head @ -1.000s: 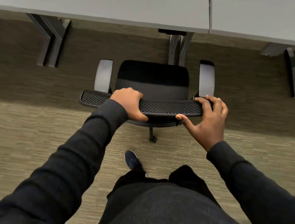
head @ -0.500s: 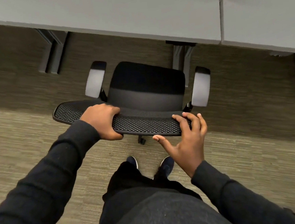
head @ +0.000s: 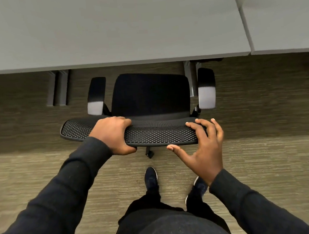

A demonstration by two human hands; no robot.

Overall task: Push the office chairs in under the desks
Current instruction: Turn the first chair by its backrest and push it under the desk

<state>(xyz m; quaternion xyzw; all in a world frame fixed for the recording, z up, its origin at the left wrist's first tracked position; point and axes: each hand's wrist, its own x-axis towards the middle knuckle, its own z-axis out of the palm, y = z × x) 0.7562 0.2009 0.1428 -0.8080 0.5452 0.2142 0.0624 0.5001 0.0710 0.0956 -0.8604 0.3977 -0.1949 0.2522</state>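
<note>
Carpeted floor meets grey desk; hands grip chair.

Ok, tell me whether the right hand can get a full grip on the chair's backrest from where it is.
Probably yes: the right hand is open with fingers resting on the backrest, nothing between.

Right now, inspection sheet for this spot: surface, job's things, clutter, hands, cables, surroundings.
Surface: grey desk, bare top; second desk butts against it on the right.
Job's things: black chair, seat in front of the desk edge, not under it.
Clutter: nothing seen.
Hands: left hand wrapped over mesh backrest; right hand open, fingertips on backrest.
Cables: nothing seen.
Surroundings: carpet, desk legs.
</note>
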